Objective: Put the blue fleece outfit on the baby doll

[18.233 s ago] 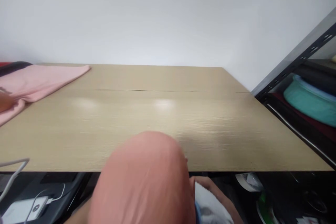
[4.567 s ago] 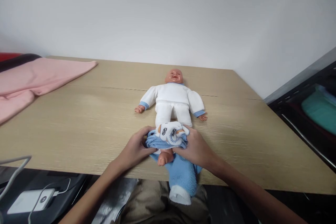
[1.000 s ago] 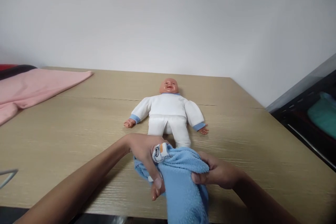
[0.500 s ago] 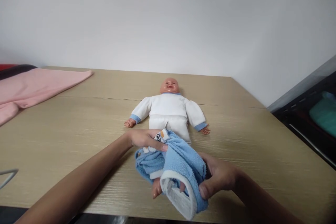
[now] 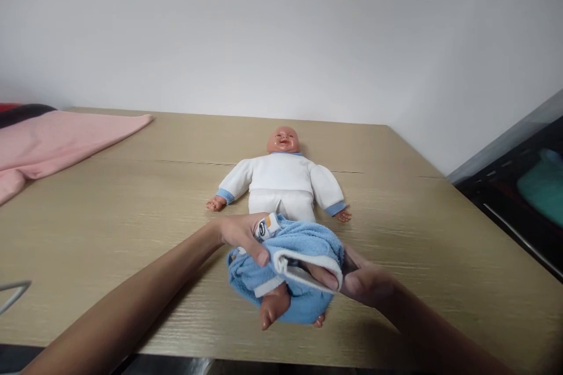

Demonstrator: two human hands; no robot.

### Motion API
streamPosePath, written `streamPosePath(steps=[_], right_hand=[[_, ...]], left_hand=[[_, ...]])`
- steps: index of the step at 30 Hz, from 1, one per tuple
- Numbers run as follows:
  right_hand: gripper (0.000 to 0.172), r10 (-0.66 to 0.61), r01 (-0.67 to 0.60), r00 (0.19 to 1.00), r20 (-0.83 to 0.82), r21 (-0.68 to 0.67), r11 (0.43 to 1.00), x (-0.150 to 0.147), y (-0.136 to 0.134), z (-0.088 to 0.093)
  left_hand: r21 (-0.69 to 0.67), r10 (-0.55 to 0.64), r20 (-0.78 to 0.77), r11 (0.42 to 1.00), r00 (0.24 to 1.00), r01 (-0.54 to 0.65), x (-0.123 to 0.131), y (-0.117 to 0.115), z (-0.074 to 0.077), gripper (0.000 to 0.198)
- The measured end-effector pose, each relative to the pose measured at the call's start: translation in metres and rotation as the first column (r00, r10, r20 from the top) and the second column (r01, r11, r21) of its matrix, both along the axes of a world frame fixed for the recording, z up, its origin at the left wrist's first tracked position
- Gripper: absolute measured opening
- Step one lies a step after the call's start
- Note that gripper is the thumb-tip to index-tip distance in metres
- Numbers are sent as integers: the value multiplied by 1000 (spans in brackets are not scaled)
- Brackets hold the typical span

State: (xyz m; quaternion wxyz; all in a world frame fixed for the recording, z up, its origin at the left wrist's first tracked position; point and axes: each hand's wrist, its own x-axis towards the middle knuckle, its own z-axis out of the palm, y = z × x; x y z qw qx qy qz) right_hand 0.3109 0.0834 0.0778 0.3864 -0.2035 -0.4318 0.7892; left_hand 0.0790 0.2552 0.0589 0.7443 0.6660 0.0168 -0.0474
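Observation:
A baby doll [image 5: 284, 179] in a white suit with blue cuffs lies on its back on the wooden table [image 5: 132, 205], head toward the wall. A blue fleece garment [image 5: 288, 269] with white cuffs is bunched around its legs; two bare feet stick out below it. My left hand [image 5: 241, 234] pinches the garment's upper edge at the doll's hip. My right hand [image 5: 352, 278] grips the garment's white-cuffed opening, fingers inside it.
A pink cloth [image 5: 53, 143] lies at the table's far left. A white partition wall stands behind the table. At the right is a black metal shelf [image 5: 510, 187] holding a teal item [image 5: 543, 184]. A white wire shape [image 5: 11, 293] shows at the left edge.
The garment has been gathered higher up the doll's legs. The white-cuffed leg that hung toward me is now rolled up over my right fingers, and both feet show.

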Motion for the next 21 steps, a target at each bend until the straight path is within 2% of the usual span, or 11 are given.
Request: streamPosePath(steps=[3, 6, 9, 13, 16, 19, 21], right_hand=[[48, -31, 26, 986, 164, 30, 999, -1, -1, 6], [36, -261, 248, 916, 305, 79, 965, -4, -1, 7], [25, -524, 482, 780, 341, 207, 852, -11, -2, 6], [23, -732, 637, 558, 391, 364, 679, -21, -10, 11], [35, -778, 683, 411, 474, 405, 608, -27, -19, 17], [40, -751, 673, 334, 570, 413, 613, -35, -31, 23], [38, -758, 633, 282, 588, 479, 607, -41, -40, 25]], left_hand=[[24, 42, -12, 999, 999, -41, -1, -2, 1, 82], [25, 77, 37, 997, 996, -78, 0, -5, 4, 84], [14, 135, 66, 991, 989, -136, 1, -9, 9, 74], [20, 148, 49, 989, 988, -149, 3, -14, 15, 50], [8, 177, 32, 984, 984, -177, 4, -19, 20, 50], [27, 200, 46, 979, 979, -202, 8, -30, 27, 46], [110, 225, 16, 968, 974, -225, 12, -40, 31, 36]])
